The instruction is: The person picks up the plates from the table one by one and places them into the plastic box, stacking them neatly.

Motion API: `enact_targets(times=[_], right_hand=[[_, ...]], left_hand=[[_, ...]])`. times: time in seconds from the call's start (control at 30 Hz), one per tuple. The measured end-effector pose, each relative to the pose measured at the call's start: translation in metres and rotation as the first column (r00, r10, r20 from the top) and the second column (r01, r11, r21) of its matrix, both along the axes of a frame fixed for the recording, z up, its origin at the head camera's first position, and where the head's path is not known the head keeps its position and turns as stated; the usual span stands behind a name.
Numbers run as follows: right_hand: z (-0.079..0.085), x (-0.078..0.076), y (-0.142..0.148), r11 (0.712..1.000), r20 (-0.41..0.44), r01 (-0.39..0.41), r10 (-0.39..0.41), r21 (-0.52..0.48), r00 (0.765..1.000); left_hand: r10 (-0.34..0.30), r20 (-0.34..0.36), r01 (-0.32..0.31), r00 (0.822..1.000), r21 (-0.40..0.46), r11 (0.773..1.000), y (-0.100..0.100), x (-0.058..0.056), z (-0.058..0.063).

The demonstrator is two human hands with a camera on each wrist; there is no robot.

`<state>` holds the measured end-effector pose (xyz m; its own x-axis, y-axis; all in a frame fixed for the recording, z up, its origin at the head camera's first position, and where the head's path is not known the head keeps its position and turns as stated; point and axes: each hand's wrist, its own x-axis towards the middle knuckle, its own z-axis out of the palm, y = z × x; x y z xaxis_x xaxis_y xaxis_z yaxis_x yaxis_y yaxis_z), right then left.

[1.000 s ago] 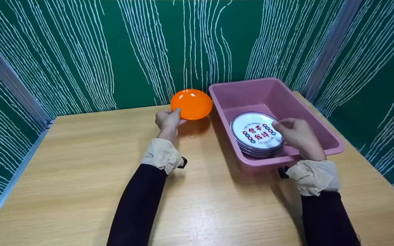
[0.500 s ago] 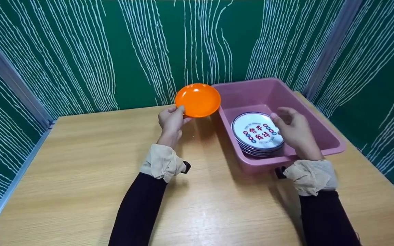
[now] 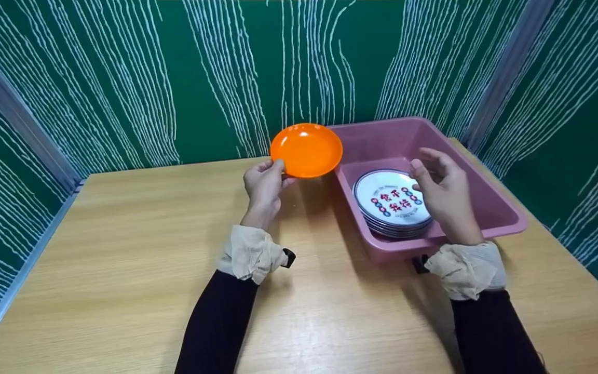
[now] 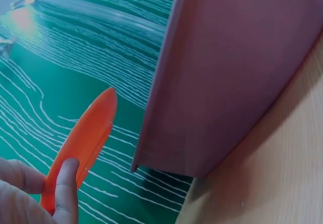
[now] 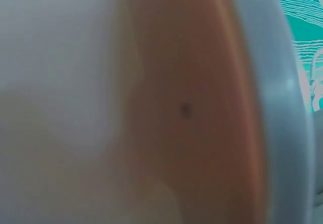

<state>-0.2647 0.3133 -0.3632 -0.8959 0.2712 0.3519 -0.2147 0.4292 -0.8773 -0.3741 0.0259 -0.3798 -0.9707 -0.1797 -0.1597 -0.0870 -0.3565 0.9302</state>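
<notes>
My left hand (image 3: 263, 189) pinches the near-left rim of a shallow orange plate (image 3: 307, 149). The plate is held above the table, and its right edge overlaps the pink tub's (image 3: 382, 143) left rim in the head view. From the left wrist, the orange plate (image 4: 83, 138) shows edge-on, gripped by thumb and fingers, apart from the tub's outer wall (image 4: 227, 77). Over the tub's near right part hovers my right hand (image 3: 447, 192), holding nothing, its fingers loosely bent. Just left of it, a stack of white plates (image 3: 390, 200) with red characters sits inside the tub.
A wooden table (image 3: 138, 249) carries the tub at its back right. Green panels (image 3: 216, 67) with white lines stand around the back and sides. The right wrist view is mostly filled by a blurred close surface.
My left hand has raised the orange plate and moved it rightward to the tub's rim. My right hand has lifted off the white plates, and its fingers have spread.
</notes>
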Motion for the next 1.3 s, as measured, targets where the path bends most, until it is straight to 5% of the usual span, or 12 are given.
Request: enact_targets(times=[0.43,0.53,0.8,1.1,1.3], right_hand=[[0.007,0.006,-0.008,0.991,0.036,-0.075,0.079,-0.112,0.996],[0.010,0.007,-0.013,0.967,0.063,-0.124,0.141,-0.221,0.988],[0.011,0.005,-0.029,0.849,0.034,-0.247,0.296,-0.466,0.955],[0.011,0.005,-0.038,0.819,0.067,-0.244,0.323,-0.519,0.944],[0.014,0.007,-0.039,0.761,-0.015,-0.255,0.307,-0.597,0.952]], left_hand=[[-0.083,-0.091,0.089,0.992,0.066,0.994,0.005,0.022,0.020],[-0.112,-0.088,0.119,0.990,0.080,0.990,0.007,0.028,0.025],[-0.169,-0.139,0.187,0.976,0.129,0.974,0.012,0.043,0.034],[-0.211,-0.148,0.224,0.966,0.078,0.971,0.029,0.062,0.037],[-0.222,-0.131,0.233,0.966,0.069,0.970,0.041,0.069,0.032]])
